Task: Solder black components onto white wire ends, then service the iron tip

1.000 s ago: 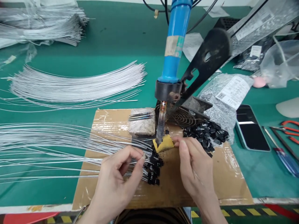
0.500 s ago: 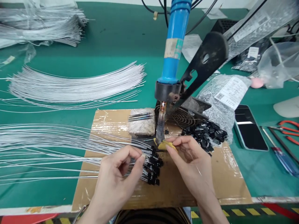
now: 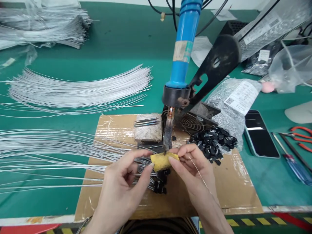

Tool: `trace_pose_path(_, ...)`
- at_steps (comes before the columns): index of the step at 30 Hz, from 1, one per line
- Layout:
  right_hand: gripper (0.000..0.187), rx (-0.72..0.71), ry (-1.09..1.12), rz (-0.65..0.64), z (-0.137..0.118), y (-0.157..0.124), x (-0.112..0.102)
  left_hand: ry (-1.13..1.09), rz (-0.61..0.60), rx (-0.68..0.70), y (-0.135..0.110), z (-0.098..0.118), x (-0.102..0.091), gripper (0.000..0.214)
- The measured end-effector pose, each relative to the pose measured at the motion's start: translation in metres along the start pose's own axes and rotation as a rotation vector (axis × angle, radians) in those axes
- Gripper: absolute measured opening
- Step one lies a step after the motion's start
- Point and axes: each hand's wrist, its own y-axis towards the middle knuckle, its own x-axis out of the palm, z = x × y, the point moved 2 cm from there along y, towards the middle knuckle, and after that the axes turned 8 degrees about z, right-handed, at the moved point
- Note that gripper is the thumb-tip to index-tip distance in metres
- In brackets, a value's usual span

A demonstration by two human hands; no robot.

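Between my two hands a small yellow cleaning sponge (image 3: 161,162) lies against the tip of the blue-handled soldering iron (image 3: 168,138), which points down in its holder. My right hand (image 3: 195,172) pinches the sponge's right part between thumb and fingers. A thin solder wire (image 3: 200,175) runs from those fingers down over the palm. Thumb and forefinger of my left hand (image 3: 129,182) close on the sponge's left end. Just behind and below the sponge, black connectors (image 3: 159,186) cap the ends of white wires (image 3: 60,146), partly hidden by my left hand.
Loose black connectors (image 3: 212,143) are piled right of the iron stand (image 3: 207,112). A pale block with metal pins (image 3: 147,128) sits on the cardboard (image 3: 239,182). A white wire bundle (image 3: 80,94) lies behind; a phone (image 3: 262,133) and red-handled pliers (image 3: 302,135) lie right.
The sponge has come left and toward me, and more of its yellow face shows. My left fingers have reached its left end. The iron has shifted slightly right.
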Motion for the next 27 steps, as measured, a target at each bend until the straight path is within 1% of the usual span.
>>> trace_pose_path(3, 0.018, -0.021, -0.045, -0.006, -0.001, -0.003, -0.002, -0.009, -0.009, 0.091, 0.002, -0.005, 0.000, 0.015)
trace_pose_path(5, 0.017, -0.051, -0.087, -0.021, -0.001, -0.004, -0.002, -0.018, -0.005, 0.121, 0.003, -0.007, 0.001, 0.012)
trace_pose_path(6, 0.017, -0.060, -0.105, -0.012, 0.000, -0.005, -0.002, -0.023, -0.001, 0.122, 0.003, -0.008, 0.002, 0.010)
trace_pose_path(9, 0.016, -0.103, -0.162, 0.072, 0.002, -0.007, -0.002, -0.043, 0.009, 0.114, 0.003, -0.007, 0.006, 0.011)
trace_pose_path(10, 0.015, -0.156, -0.187, 0.089, 0.003, -0.008, -0.002, -0.046, 0.019, 0.117, 0.003, -0.006, 0.007, 0.011)
trace_pose_path(12, 0.014, -0.326, -0.249, 0.087, 0.004, -0.010, -0.002, -0.046, 0.056, 0.146, 0.002, -0.002, 0.009, 0.013)
trace_pose_path(15, 0.026, -0.612, -0.367, 0.023, 0.002, -0.012, -0.002, -0.032, 0.115, 0.239, 0.001, 0.005, 0.009, 0.016)
trace_pose_path(17, 0.033, -0.739, -0.445, -0.019, -0.002, -0.013, -0.002, -0.028, 0.100, 0.319, 0.001, 0.009, 0.008, 0.021)
trace_pose_path(19, 0.036, -0.813, -0.510, -0.044, -0.007, -0.014, -0.001, -0.021, 0.056, 0.381, 0.001, 0.010, 0.007, 0.027)
trace_pose_path(21, 0.035, -0.843, -0.555, -0.054, -0.011, -0.015, 0.000, -0.005, 0.029, 0.401, 0.001, 0.009, 0.007, 0.029)
trace_pose_path(23, 0.033, -0.826, -0.589, -0.053, -0.011, -0.015, -0.001, 0.026, 0.024, 0.381, 0.002, 0.007, 0.007, 0.028)
trace_pose_path(25, 0.028, -0.757, -0.602, -0.024, -0.007, -0.013, -0.004, 0.074, 0.027, 0.335, 0.002, 0.004, 0.008, 0.023)
trace_pose_path(27, 0.022, -0.635, -0.568, 0.033, 0.000, -0.010, -0.010, 0.124, 0.035, 0.275, 0.003, 0.001, 0.008, 0.018)
